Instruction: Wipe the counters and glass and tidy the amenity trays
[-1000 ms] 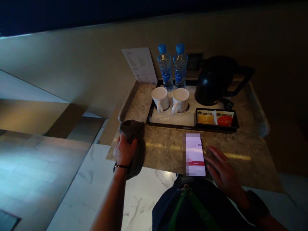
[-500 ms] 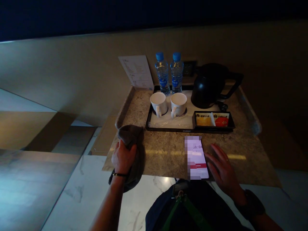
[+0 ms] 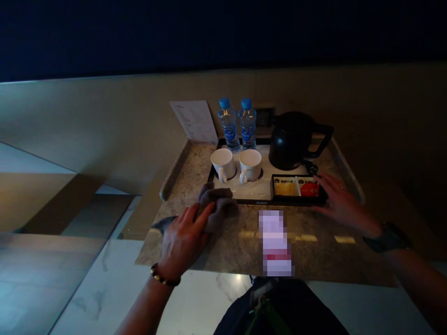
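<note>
Head view: the left hand [image 3: 181,242] clasps a grey cloth [image 3: 220,204] by the front-left corner of the tray [image 3: 266,177], which lies ahead, long axis running left to right. The right hand [image 3: 344,204], fingers spread, is nearer the tea box [image 3: 290,199]; contact there is unclear.

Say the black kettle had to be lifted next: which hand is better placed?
Right, I'd judge: the right hand, fingers spread at the tray's right end, is nearer the kettle, whose handle points to that side. The left hand is farther off, on the grey cloth.
</note>
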{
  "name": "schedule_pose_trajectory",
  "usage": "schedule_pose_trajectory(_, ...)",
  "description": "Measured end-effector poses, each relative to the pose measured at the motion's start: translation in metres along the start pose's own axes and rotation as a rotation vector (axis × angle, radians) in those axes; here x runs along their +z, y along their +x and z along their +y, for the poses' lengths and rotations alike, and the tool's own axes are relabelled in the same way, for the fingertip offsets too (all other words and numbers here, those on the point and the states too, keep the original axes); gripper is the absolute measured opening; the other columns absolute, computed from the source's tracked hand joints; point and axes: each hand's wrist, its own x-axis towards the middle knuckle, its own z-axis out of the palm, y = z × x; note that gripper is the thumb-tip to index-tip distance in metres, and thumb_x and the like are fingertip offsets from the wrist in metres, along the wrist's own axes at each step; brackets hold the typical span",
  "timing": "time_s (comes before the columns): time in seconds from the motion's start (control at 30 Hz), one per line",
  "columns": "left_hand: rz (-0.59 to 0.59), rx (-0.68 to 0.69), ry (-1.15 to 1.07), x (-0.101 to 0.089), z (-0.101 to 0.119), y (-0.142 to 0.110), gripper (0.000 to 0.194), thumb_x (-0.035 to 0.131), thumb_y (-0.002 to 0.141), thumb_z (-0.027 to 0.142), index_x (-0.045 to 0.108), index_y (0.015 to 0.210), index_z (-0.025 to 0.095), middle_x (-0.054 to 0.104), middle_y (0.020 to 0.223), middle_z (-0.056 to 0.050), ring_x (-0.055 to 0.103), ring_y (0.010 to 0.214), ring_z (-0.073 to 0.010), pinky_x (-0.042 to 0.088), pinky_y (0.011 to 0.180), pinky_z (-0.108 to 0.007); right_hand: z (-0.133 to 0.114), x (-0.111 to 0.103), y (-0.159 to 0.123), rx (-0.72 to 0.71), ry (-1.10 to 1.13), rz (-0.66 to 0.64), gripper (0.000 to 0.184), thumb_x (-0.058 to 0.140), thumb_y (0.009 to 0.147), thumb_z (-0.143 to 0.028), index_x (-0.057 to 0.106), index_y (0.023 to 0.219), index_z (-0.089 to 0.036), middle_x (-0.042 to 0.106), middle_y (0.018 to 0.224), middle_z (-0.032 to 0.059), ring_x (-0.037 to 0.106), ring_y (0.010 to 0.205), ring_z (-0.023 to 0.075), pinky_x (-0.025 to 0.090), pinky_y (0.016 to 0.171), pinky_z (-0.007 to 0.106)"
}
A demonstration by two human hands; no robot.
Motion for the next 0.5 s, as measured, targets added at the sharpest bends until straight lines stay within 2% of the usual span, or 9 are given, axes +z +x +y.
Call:
schedule_pose_trajectory(0.07, 0.034, 0.218, 0.002, -0.018, 0.032, 0.023, 0.036, 0.043, 0.092, 0.019, 0.05, 0.128, 0.024, 0.058, 0.114, -0.011, 0.059, 0.091, -0.0217, 0.049, 0.07, -0.032, 0.01, 0.0, 0.018, -0.019, 0.024, -0.074, 0.088, 0.075, 0.076, -0.042, 0.03, 0.146, -0.014, 0.033, 0.147, 0.018, 0.037, 0.131, 0.0366, 0.044, 0.104, 0.054)
schedule_pose_trajectory(0.17, 0.044, 0.473, -0.022, -0.035, 0.097, 0.06, 0.032, 0.038, 0.097, 0.022, 0.05, 0.125, 0.026, 0.059, 0.111, -0.009, 0.057, 0.085, -0.0189, 0.047, 0.065, -0.031, 0.018, -0.005, 0.037, -0.085, 0.078, -0.114, 0.094, 0.082, 0.068, -0.037, 0.033, 0.145, -0.014, 0.041, 0.14, 0.0169, 0.044, 0.123, 0.0354, 0.047, 0.101, 0.051)
schedule_pose_trajectory(0.23, 0.053, 0.626, -0.069, -0.034, 0.147, 0.086, 0.03, 0.036, 0.098, 0.025, 0.05, 0.125, 0.026, 0.059, 0.111, -0.009, 0.057, 0.088, -0.0197, 0.046, 0.064, -0.032, 0.023, -0.01, 0.043, -0.136, 0.122, -0.122, 0.089, 0.078, 0.072, -0.037, 0.031, 0.145, -0.017, 0.044, 0.138, 0.0142, 0.046, 0.122, 0.0323, 0.048, 0.1, 0.049)
schedule_pose_trajectory(0.33, -0.011, 0.765, -0.081, -0.011, 0.21, 0.123, 0.029, 0.033, 0.098, 0.024, 0.056, 0.115, 0.02, 0.058, 0.109, -0.01, 0.056, 0.093, -0.0232, 0.047, 0.067, -0.035, 0.032, -0.014, 0.046, -0.186, 0.197, -0.11, 0.069, 0.059, 0.083, -0.024, 0.03, 0.146, -0.019, 0.044, 0.137, 0.013, 0.047, 0.122, 0.0284, 0.048, 0.1, 0.046)
schedule_pose_trajectory(0.4, -0.109, 0.789, -0.054, 0.007, 0.23, 0.141, 0.027, 0.034, 0.097, 0.021, 0.059, 0.106, 0.017, 0.058, 0.106, -0.01, 0.055, 0.094, -0.0237, 0.047, 0.067, -0.036, 0.038, -0.013, 0.046, -0.203, 0.236, -0.096, 0.069, 0.053, 0.081, -0.017, 0.03, 0.146, -0.018, 0.044, 0.135, 0.0128, 0.047, 0.121, 0.0276, 0.049, 0.099, 0.045)
schedule_pose_trajectory(0.43, -0.155, 0.779, -0.041, 0.013, 0.233, 0.147, 0.026, 0.035, 0.097, 0.02, 0.06, 0.103, 0.016, 0.058, 0.105, -0.009, 0.055, 0.094, -0.0233, 0.047, 0.068, -0.036, 0.041, -0.011, 0.046, -0.204, 0.25, -0.087, 0.07, 0.055, 0.08, -0.017, 0.031, 0.145, -0.018, 0.045, 0.133, 0.0126, 0.047, 0.12, 0.028, 0.049, 0.099, 0.045)
schedule_pose_trajectory(0.5, -0.231, 0.713, -0.004, 0.018, 0.224, 0.148, 0.023, 0.038, 0.096, 0.02, 0.059, 0.102, 0.017, 0.057, 0.104, -0.008, 0.054, 0.095, -0.0222, 0.047, 0.068, -0.035, 0.045, -0.008, 0.045, -0.191, 0.269, -0.058, 0.075, 0.065, 0.078, -0.026, 0.031, 0.145, -0.017, 0.044, 0.133, 0.0125, 0.046, 0.119, 0.0295, 0.05, 0.098, 0.046)
